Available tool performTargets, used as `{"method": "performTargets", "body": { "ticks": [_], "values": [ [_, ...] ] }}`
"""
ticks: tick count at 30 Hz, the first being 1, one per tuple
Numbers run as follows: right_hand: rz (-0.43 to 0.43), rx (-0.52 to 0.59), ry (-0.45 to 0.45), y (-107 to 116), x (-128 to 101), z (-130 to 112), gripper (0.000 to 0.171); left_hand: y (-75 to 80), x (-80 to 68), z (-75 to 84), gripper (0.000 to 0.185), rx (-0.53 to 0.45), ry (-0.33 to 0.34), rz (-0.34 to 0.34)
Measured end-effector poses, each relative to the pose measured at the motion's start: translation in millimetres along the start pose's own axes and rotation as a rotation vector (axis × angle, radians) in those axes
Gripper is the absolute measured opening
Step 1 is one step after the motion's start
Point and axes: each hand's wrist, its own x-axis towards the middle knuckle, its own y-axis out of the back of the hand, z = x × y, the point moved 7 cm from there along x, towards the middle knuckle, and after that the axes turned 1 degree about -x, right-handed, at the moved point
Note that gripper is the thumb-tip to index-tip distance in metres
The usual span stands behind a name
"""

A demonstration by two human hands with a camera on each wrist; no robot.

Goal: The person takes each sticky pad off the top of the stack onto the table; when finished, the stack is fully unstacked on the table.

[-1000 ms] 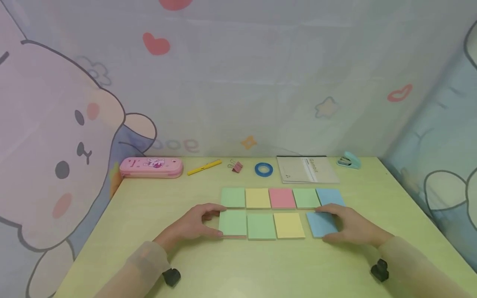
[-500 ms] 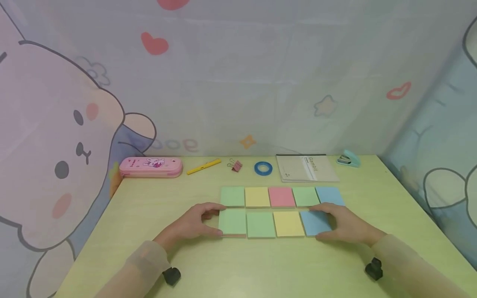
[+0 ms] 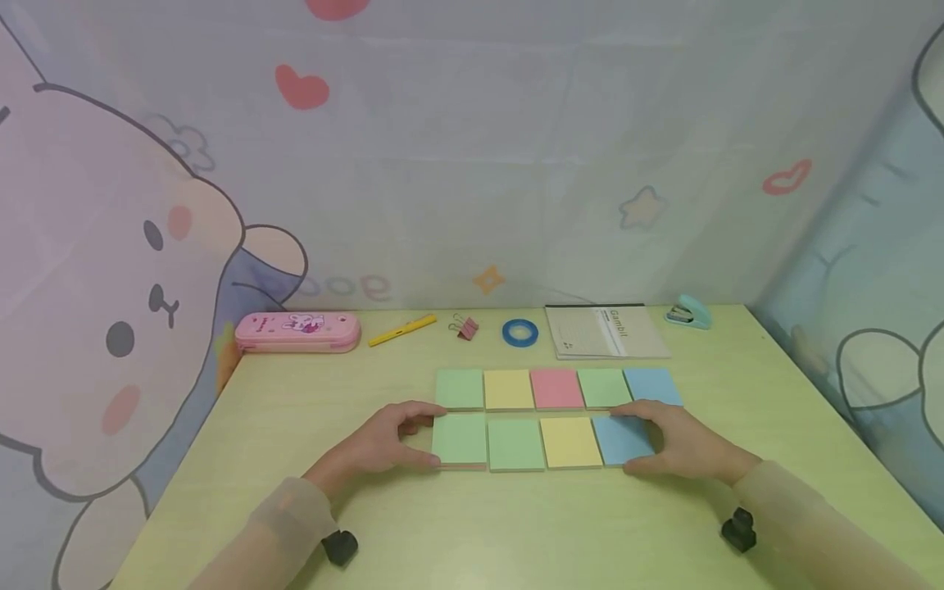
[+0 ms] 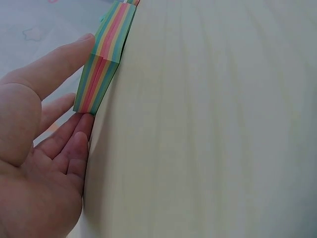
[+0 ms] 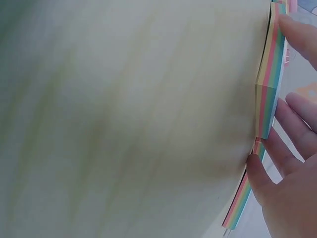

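Note:
Two rows of coloured sticky-note pads lie on the pale green table (image 3: 310,426). The front row runs green, green, yellow, blue, with the pads edge to edge. My left hand (image 3: 383,447) holds the left end of the front green pad (image 3: 460,438), thumb at the near edge and fingers at the far edge. In the left wrist view that hand (image 4: 44,148) brackets the green pad's striped side (image 4: 101,74). My right hand (image 3: 686,447) holds the right end of the front blue pad (image 3: 622,438) the same way. The right wrist view shows this hand (image 5: 292,163) on the blue pad's edge (image 5: 270,94).
The back row (image 3: 556,388) runs green, yellow, pink, green, blue. Behind it along the wall lie a pink pencil case (image 3: 297,332), a yellow pen (image 3: 402,329), a pink binder clip (image 3: 466,328), a blue tape roll (image 3: 519,332), a notebook (image 3: 606,332) and a teal stapler (image 3: 688,314).
My right hand has slid the front blue pad to the left, closing the gap to the yellow pad. The left hand has stayed at the green pad.

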Motion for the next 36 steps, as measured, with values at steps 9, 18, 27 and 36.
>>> {"method": "performTargets", "body": {
  "ticks": [9,18,27,36],
  "values": [
    [0.108,0.057,0.080,7,10,-20,0.066,-1.7,-1.5,-2.4,0.069,-0.010,0.003,-0.001],
    [0.095,0.248,0.114,-19,51,-78,0.068,-1.9,-1.5,-2.9,0.069,-0.027,-0.007,-0.002],
    [0.011,0.264,0.121,-54,89,-138,0.076,-0.6,-0.7,-0.8,0.071,-0.001,-0.001,0.000],
    [-0.065,0.177,0.198,-84,114,-170,0.084,-0.6,-0.3,-1.5,0.075,-0.022,-0.017,-0.018]
  ]
}}
